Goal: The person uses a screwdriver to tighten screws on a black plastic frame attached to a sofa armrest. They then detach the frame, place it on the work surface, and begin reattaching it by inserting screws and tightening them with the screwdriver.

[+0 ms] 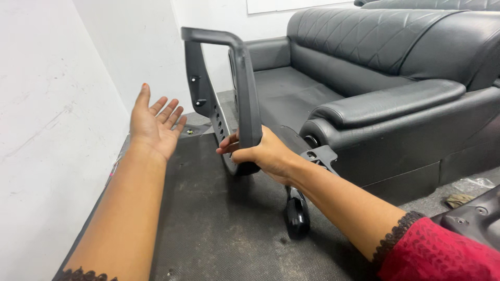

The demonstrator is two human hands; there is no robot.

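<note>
My right hand [263, 153] grips the lower part of a black plastic chair armrest [245, 88], holding it upright over a dark mat [219, 224]. The armrest is a curved loop with a padded top bar and a flat side strip with several screw holes. My left hand [153, 125] is raised to its left, palm up, fingers spread, holding nothing and not touching the armrest. A black chair part with a metal bracket [320, 155] and a glossy caster wheel [298, 213] lies under my right forearm.
A black leather sofa [385, 88] fills the right and back. White walls [47, 130] close in on the left and behind. Another black plastic chair piece [476, 216] sits at the lower right, with a crumpled wrapper [471, 184] on the floor.
</note>
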